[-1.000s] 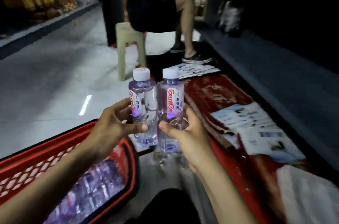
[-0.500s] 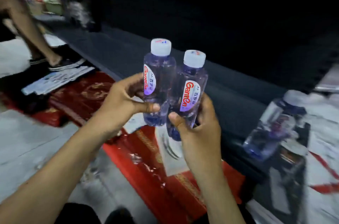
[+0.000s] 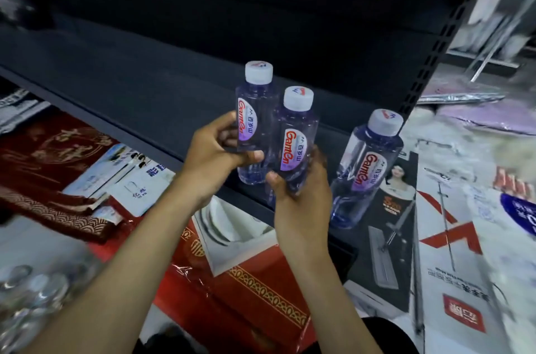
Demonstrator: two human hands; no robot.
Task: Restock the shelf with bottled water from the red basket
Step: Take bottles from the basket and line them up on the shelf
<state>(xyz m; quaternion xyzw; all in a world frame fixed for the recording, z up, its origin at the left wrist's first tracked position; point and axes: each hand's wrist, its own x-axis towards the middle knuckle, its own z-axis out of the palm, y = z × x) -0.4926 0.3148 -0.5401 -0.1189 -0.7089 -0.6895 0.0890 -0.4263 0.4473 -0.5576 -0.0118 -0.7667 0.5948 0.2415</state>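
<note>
Two clear water bottles with white caps and red-and-purple labels are held side by side over the front edge of the dark shelf (image 3: 139,83). My left hand (image 3: 211,156) grips the left bottle (image 3: 255,121) around its lower half. My right hand (image 3: 301,194) grips the right bottle (image 3: 295,144) from below. A third bottle of the same kind (image 3: 365,168) stands on the shelf just to their right, tilted in this wide view. The red basket is out of view.
Below the shelf lie red gift boxes (image 3: 255,281), a dark red cloth pack (image 3: 52,168) and white leaflets (image 3: 136,179). A mop box with printed pictures (image 3: 452,237) lies at the right. The perforated shelf upright (image 3: 429,63) rises at the right. Blurred bottle caps (image 3: 29,295) show at lower left.
The view has swung right from the aisle and red basket to the dark shelf. Both hands carried the two bottles along, and the standing third bottle is now close beside them.
</note>
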